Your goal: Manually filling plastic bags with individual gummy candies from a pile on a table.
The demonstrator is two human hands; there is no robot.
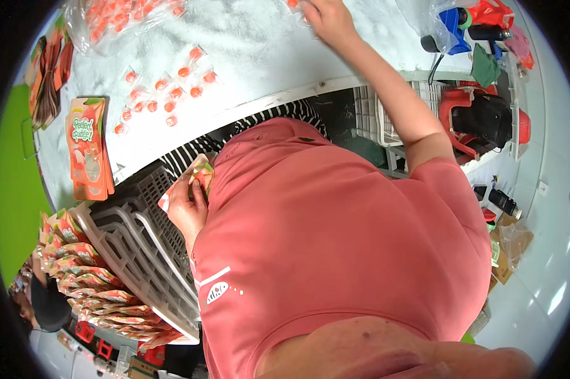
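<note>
My left hand (187, 205) is closed on an orange and green pouch (202, 172), held low beside my body, below the table's front edge. Up at the top edge of the picture, my right hand (329, 24) rests over the white table (253, 69). Its fingertips are partly cut off, so their grip cannot be made out. Right beside those fingers lies a small orange-red candy (292, 3) in a clear wrapper. Several more wrapped candies (170, 106) are scattered on the table to the left.
A clear bag of candies (117, 22) lies at the far left. Flat orange pouches (88, 148) are stacked at the table's left edge. Filled pouches (102, 278) stand in rows by a grey crate (149, 234). Bags and a blue item (455, 30) sit at the right.
</note>
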